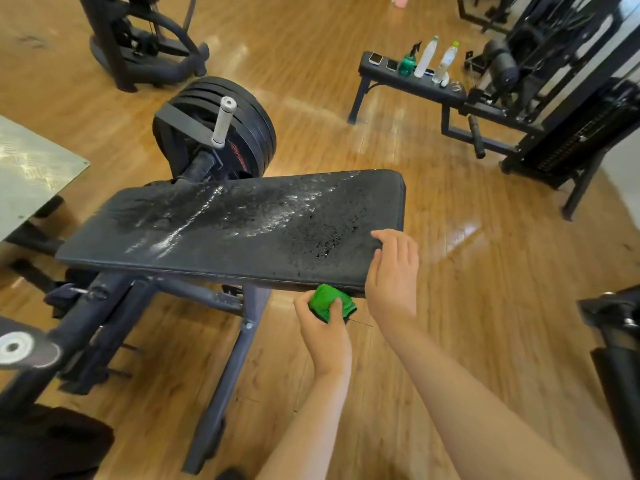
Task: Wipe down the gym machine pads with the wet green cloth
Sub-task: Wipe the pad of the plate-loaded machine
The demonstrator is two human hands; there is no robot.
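Clutching bunched green cloth [329,301], left hand [325,337] sits beside wet-streaked pad [225,233]; right hand [393,275] rests flat.

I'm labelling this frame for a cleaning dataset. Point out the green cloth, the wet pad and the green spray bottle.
green cloth [325,297], head view, bunched green top.
wet pad [242,223], head view, middle of its top face.
green spray bottle [407,65], head view, its green body.

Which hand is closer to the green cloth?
Left. The left hand grips the green cloth at the near edge of the pad; the right hand rests on its corner, nearby.
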